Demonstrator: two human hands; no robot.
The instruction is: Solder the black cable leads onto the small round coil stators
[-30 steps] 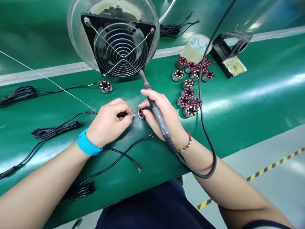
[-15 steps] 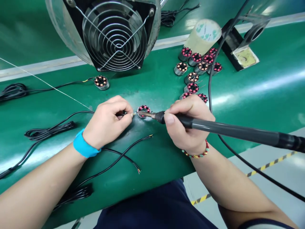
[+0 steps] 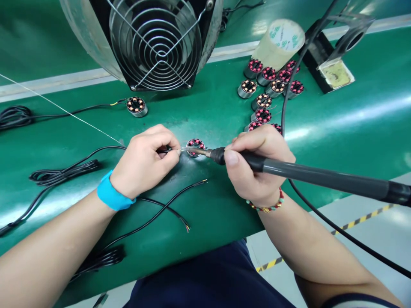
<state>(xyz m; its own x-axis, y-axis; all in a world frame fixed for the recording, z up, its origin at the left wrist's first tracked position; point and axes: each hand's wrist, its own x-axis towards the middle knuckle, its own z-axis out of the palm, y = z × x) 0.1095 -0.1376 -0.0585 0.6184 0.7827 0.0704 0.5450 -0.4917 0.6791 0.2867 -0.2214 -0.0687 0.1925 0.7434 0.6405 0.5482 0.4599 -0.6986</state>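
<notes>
My right hand [image 3: 258,164] is closed round the grip of a soldering iron [image 3: 308,171], whose tip points left over a small motor stator [image 3: 195,147] with red windings. My left hand [image 3: 150,160] pinches the end of a black cable [image 3: 104,149], its thin wires reaching the stator's left side. Whether the iron's tip touches the wires is too small to tell. A thin pale strand [image 3: 64,109], perhaps solder wire, runs from the far left toward my left hand; its end is hidden.
A fan with a wire grille [image 3: 160,55] stands at the back. Several wound stators [image 3: 263,100] cluster by a tape roll [image 3: 279,45] and an iron stand with sponge [image 3: 337,77]. One stator [image 3: 137,106] with cable sits at left. Loose cable ends [image 3: 173,201] lie in front; coiled cables [image 3: 64,171] at left.
The camera view has shifted slightly. Both hands keep their hold, and the soldering iron's tip stays over the stator. Faint haze, perhaps smoke, now shows by the tip.
</notes>
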